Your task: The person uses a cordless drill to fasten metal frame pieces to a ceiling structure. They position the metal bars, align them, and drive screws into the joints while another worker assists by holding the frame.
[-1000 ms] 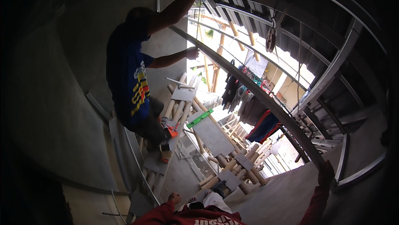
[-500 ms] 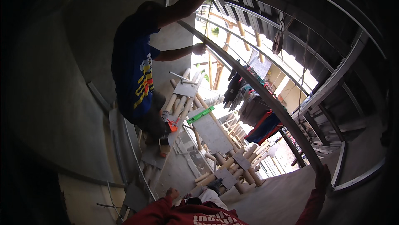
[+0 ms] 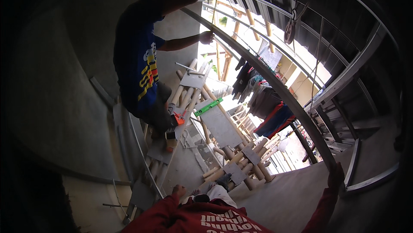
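My right hand [image 3: 336, 175], at the lower right, is closed around the near end of a long grey metal channel [image 3: 285, 94]. From there the channel runs up and across to the far wall. My left hand [image 3: 179, 190] is low in the middle, in front of my red sweater; its fingers look curled, with nothing visible in them. On the far left a co-worker in a dark blue shirt [image 3: 135, 65] has both arms raised at the channel's other end. Between that person's hands stretches a yellow tape measure [image 3: 214, 11], upright against the channel.
Below is a platform of round poles and grey boards [image 3: 221, 136], with a green spirit level [image 3: 208, 106] and an orange-red tool [image 3: 179, 119]. Clothes [image 3: 264, 102] hang beyond the channel. A pulley [image 3: 289, 32] dangles under the corrugated roof at right. Plain walls enclose the left.
The view has shifted slightly, with both my hands a little higher in the picture. My right hand keeps its hold on the channel; the co-worker stays at the tape.
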`<control>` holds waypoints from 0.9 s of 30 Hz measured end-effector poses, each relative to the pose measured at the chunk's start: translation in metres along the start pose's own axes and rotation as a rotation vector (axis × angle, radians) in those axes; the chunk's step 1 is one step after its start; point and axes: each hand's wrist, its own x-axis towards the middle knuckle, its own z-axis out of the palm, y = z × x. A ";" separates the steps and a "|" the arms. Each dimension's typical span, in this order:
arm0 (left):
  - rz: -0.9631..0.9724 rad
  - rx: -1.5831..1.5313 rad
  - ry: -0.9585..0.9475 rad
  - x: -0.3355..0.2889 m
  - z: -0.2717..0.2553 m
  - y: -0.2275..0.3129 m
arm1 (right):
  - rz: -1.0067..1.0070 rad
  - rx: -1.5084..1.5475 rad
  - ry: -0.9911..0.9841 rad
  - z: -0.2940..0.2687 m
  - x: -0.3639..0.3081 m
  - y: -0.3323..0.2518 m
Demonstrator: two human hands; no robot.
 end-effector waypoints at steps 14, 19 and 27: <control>0.003 -0.005 0.025 0.005 0.007 -0.010 | 0.030 -0.010 -0.091 0.010 0.001 0.010; 0.006 0.038 0.042 -0.003 0.009 -0.010 | 0.006 0.068 -0.093 0.014 0.003 0.016; -0.049 0.058 0.055 -0.005 0.007 -0.014 | 0.013 -0.204 -0.244 0.022 0.008 0.034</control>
